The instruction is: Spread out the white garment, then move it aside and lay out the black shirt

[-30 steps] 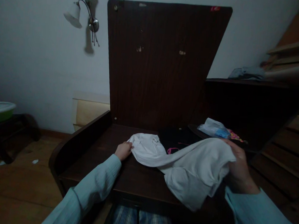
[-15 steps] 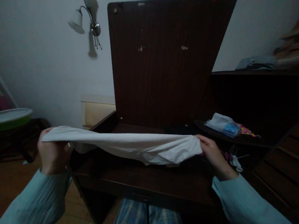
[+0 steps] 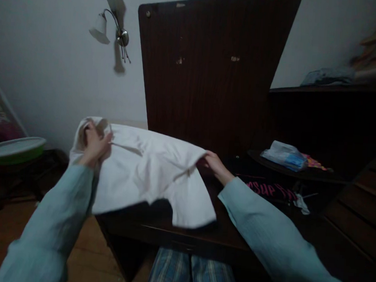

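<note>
A white garment [image 3: 131, 167] hangs unfolded between my hands over the dark desk [image 3: 155, 233]. Two short hemmed parts with a notch between them hang at its lower edge; whether they are legs or sleeves I cannot tell. My left hand [image 3: 96, 145] grips it at the upper left, by a gathered opening, the fingers partly hidden in the fabric. At the upper right corner, my right hand [image 3: 214, 163] pinches its edge, with some fingertips behind the cloth.
A dark upright panel [image 3: 208, 73] rises behind the desk. Right of it, a plastic packet [image 3: 283, 155] lies on a shelf above black fabric with pink lettering [image 3: 271, 190]. At far left stands a green basin with a pale lid [image 3: 13, 148]. A lamp [image 3: 101, 27] is on the wall.
The garment was stretched in a narrow band and now hangs down opened out. My left hand has moved up and rightward; my right hand has moved left, bringing them closer together.
</note>
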The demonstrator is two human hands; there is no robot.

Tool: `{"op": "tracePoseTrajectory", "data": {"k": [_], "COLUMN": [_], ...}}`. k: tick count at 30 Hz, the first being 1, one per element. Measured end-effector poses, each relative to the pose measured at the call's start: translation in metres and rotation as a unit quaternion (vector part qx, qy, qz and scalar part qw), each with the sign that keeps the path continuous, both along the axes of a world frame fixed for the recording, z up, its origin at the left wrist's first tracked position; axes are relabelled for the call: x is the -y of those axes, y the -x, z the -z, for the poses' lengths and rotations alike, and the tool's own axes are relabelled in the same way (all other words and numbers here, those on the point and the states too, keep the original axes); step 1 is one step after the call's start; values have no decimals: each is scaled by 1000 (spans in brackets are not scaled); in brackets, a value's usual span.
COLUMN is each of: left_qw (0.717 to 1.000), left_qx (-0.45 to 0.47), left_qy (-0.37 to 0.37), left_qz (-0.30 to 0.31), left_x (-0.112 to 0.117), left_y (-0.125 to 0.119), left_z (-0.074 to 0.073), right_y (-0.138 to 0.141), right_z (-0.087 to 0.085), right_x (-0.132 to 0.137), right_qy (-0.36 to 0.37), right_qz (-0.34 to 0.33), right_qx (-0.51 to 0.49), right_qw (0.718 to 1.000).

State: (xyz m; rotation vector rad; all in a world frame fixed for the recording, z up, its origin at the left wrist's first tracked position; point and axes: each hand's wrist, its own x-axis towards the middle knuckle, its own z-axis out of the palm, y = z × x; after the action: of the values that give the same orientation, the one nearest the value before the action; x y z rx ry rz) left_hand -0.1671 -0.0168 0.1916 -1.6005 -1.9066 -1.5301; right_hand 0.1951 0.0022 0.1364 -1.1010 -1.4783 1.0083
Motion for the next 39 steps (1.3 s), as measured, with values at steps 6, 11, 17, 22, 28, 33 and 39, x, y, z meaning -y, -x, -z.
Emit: {"op": "tracePoseTrajectory", "data": {"k": [6, 11, 17, 22, 28, 33, 39], "left_qw": [920, 877, 870, 883, 900, 920, 904], "left_qx": [-196, -283, -335, -384, -391, -346, -297], "left_qy": [337, 379, 355, 259, 193, 143, 155], "left_qz": [-43, -85, -73, -78, 14, 111, 265], "left_x": [-52, -43, -34, -37, -42, -33, -25], "left_y": [-32, -24, -22, -26, -64, -111, -150], "left_z": [49, 86, 81, 100, 166, 189, 197], "right_y": [1, -35, -88, -130, -136, -127, -142], "right_z": [35, 68, 64, 59, 70, 83, 78], "right_x": [-13, -1, 3, 6, 4, 1, -10], "right_qy": [74, 57, -107, -52, -67, -103, -80], "right_qz": [-14, -36, 75, 97, 100, 229, 396], "right_qx": [65, 190, 362, 532, 516, 153, -98], "right_qw": [995, 980, 923, 839, 848, 956, 909]}}
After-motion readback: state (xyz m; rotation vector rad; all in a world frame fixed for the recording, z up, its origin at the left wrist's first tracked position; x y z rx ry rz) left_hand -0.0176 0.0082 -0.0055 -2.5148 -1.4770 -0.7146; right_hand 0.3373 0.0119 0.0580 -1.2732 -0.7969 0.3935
